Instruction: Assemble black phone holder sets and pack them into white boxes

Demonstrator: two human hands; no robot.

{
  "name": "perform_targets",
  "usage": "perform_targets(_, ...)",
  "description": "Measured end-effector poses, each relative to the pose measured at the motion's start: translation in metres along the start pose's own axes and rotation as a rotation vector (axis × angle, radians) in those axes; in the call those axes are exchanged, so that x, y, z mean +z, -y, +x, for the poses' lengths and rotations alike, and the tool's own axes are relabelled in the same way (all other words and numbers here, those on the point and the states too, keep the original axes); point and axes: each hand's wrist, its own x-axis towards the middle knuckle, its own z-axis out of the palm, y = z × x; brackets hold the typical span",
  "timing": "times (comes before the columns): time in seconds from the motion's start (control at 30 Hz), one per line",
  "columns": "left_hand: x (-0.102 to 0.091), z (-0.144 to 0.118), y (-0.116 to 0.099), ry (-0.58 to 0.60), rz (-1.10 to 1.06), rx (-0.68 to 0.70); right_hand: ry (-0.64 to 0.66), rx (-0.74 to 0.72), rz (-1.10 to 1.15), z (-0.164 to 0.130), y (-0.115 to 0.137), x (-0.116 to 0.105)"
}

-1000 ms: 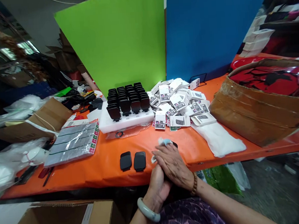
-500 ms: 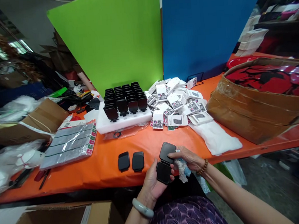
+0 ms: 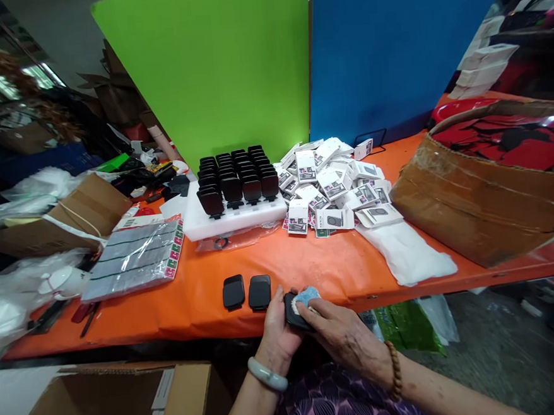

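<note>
My left hand point(image 3: 279, 334) grips a small black folding case point(image 3: 293, 314) at the near edge of the orange table point(image 3: 338, 269). My right hand point(image 3: 340, 332) presses a blue-and-white cloth point(image 3: 306, 296) onto the top of that case. Just left of my hands, two more black cases point(image 3: 246, 292) lie flat side by side on the table. Farther back, a white foam tray point(image 3: 233, 218) holds several rows of upright black cases.
A heap of small white boxes point(image 3: 332, 188) lies right of the tray, with a white padded bag point(image 3: 408, 255) in front. A large cardboard box point(image 3: 480, 199) sits right, a plastic-wrapped pack point(image 3: 133, 258) left, an open carton point(image 3: 105, 406) below the table edge.
Half a second ago the case was unfolded with its lid up and the cloth hung from my right hand. Now the case is folded and my right hand presses the cloth onto it.
</note>
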Motion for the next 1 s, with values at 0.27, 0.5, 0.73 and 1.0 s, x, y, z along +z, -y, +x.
perform_targets(0.27, -0.005, -0.009, -0.001, 0.163, 0.159, 0.025, -0.041, 0.519, 0.748, 0.025, -0.035, -0.025)
perform_targets(0.5, -0.005, -0.003, -0.005, 0.201, 0.190, -0.113, -0.314, 0.571, 0.473, 0.032, -0.040, -0.016)
perform_targets(0.73, 0.004, 0.000, 0.015, 0.024, 0.025, 0.053, -0.239, 0.048, 0.063, 0.033, 0.009, 0.014)
perform_targets(1.0, 0.002, -0.008, 0.031, 0.021, 0.253, 0.099, -0.234, 0.352, 0.113, 0.074, -0.034, 0.009)
